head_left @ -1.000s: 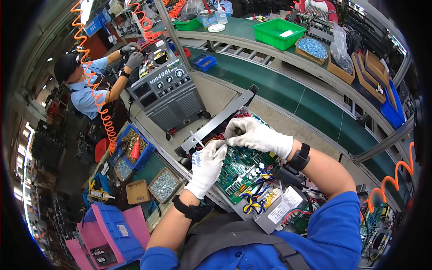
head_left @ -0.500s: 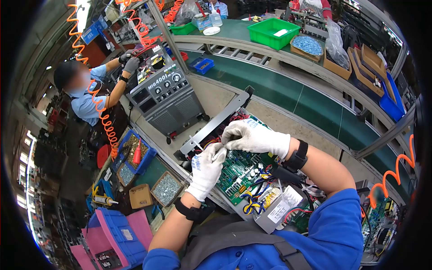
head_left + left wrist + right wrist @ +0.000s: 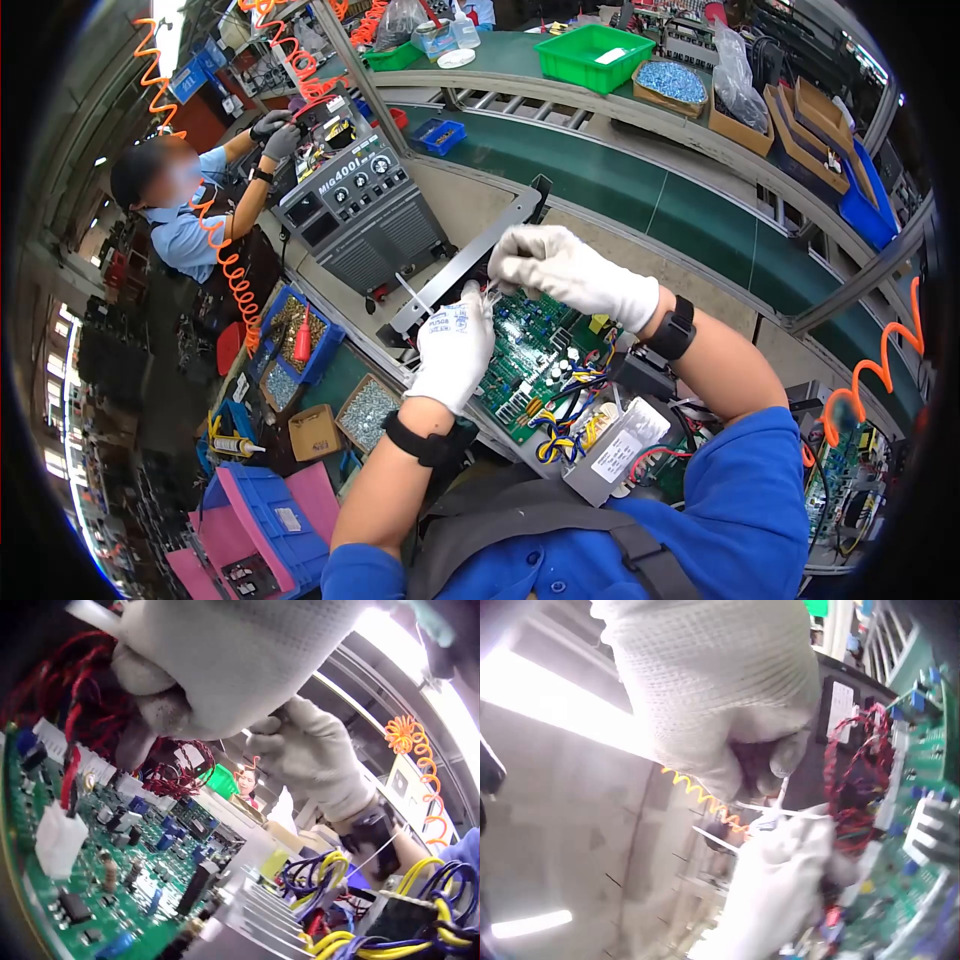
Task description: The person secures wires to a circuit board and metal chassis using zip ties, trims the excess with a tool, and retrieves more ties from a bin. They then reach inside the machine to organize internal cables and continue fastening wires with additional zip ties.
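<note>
White knit gloves are worn on both hands. The left hand (image 3: 455,348) is curled, with its fingertips pinched on a thin white cable tie (image 3: 413,296). The tie's loose tail is seen poking up and to the left, past the fingertips. The right hand (image 3: 563,268) is curled as well, thumb and forefinger closed on the same tie, and its fingertips nearly touch the left ones. In the right wrist view the tie is seen as a thin strip stretched between the two gloves.

The tie is held over a bundle of red wires (image 3: 94,712) at the far edge of a green circuit board (image 3: 535,362). Whether the bundle is already looped by the tie cannot be told. A grey metal bracket (image 3: 470,262) is laid slantwise just behind the hands. Yellow and blue wires (image 3: 560,440) are seen at the board's near end, beside a labelled grey block (image 3: 612,455). The unit is set on a beige tabletop (image 3: 625,265).

A grey welding machine (image 3: 365,215) is stood to the left, and gloved hands of another person (image 3: 180,215) are placed on it. A blue bin of screws (image 3: 295,335) is seen below it, and a green bin (image 3: 593,50) far back.
</note>
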`<act>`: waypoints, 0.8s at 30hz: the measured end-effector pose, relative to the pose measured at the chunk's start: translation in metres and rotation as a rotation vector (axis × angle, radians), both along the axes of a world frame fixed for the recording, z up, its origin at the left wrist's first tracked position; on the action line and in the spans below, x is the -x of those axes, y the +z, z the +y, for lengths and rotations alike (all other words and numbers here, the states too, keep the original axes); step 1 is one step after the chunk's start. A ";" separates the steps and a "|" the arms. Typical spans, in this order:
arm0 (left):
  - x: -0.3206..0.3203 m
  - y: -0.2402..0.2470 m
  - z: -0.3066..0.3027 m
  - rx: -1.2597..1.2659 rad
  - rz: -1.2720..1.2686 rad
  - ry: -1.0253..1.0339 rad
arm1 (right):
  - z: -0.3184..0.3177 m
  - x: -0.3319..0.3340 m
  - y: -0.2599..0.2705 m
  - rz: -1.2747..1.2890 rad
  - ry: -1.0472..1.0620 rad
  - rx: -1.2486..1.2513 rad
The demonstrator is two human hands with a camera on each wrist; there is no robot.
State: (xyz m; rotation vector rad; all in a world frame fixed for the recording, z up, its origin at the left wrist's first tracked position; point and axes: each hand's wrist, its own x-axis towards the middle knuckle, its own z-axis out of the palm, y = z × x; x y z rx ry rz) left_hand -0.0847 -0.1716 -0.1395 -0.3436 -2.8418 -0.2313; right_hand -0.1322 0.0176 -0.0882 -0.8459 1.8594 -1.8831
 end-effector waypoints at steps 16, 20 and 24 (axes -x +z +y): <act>-0.081 0.029 -0.029 -0.639 -0.244 -0.225 | 0.015 -0.012 0.090 0.303 0.297 -0.496; -0.110 0.081 -0.074 -1.825 -0.088 -0.261 | -0.026 -0.079 0.068 0.531 0.366 -0.637; -0.117 0.106 -0.092 -2.177 -0.066 -0.522 | -0.084 -0.126 0.025 0.249 0.417 -0.334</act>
